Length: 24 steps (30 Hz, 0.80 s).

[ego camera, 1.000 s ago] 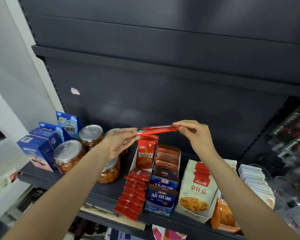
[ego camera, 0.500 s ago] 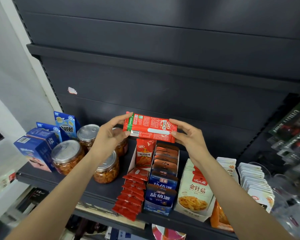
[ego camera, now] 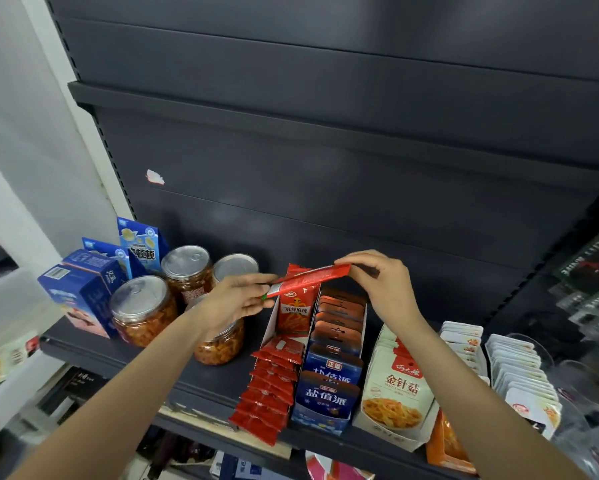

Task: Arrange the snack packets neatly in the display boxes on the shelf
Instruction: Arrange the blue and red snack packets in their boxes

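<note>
Head view takes in a dark shelf [ego camera: 201, 379] with display boxes side by side, and the step in hand appears to be lowering one red snack packet [ego camera: 308, 279] into the red-packet display box [ego camera: 269, 327]. To do it well, I would keep the packet level between both hands, line its long edge up with the box's width, and slide it down behind the upright red packet [ego camera: 296, 308] at the back or onto the row of red packets [ego camera: 270, 386] in front, so that the printed faces all point the same way. The front of that row spills past the shelf lip, so a nudge backward may be needed too.

Both hands pinch the packet by its ends: the left hand [ego camera: 234, 301] between thumb and fingers at the green-tipped end, the right hand [ego camera: 382, 282] at the other end. It hangs above the back of the box, tilted with the right end higher and turned nearly edge-on. The packet is slim, long and glossy red with small white print, and looks light and floppy.
</note>
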{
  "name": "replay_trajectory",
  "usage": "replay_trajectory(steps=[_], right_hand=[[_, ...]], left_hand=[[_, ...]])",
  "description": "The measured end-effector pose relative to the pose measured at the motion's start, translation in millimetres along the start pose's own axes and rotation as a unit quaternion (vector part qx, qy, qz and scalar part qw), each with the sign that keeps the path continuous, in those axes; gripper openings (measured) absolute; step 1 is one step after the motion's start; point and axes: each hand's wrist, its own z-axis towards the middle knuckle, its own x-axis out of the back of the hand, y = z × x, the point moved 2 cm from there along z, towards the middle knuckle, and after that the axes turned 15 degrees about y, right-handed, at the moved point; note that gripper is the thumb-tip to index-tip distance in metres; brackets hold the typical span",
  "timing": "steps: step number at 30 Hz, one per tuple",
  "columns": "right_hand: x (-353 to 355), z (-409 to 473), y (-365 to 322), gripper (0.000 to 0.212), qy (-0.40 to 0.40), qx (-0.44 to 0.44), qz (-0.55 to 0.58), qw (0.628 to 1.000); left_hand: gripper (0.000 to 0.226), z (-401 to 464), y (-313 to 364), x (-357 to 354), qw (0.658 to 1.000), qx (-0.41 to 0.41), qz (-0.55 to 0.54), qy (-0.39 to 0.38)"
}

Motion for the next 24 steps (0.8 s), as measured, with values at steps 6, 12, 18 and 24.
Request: replay_trajectory(steps=[6, 12, 18, 24], right_hand=[[-13, 2, 0, 0.021, -0.01, 0.047, -0.117, 0.992], [-46, -4, 7, 0.028, -0.09, 0.092, -0.253, 0.959], [-71, -10, 17, 0.028, -0.132, 0.132, -0.315, 0.931], [-81, -9, 35, 0.027, -0.123, 0.143, -0.329, 0.925]], left_hand=[[0.015, 10, -21, 3, 0.974, -0.083, 0.212, 0.017], [0.023, 14, -18, 12, 0.947, -0.137, 0.285, -0.054], [0.038, 15, -41, 12, 0.933, -0.077, 0.303, -0.178], [0.012, 18, -48, 12, 0.925, -0.143, 0.328, -0.126]])
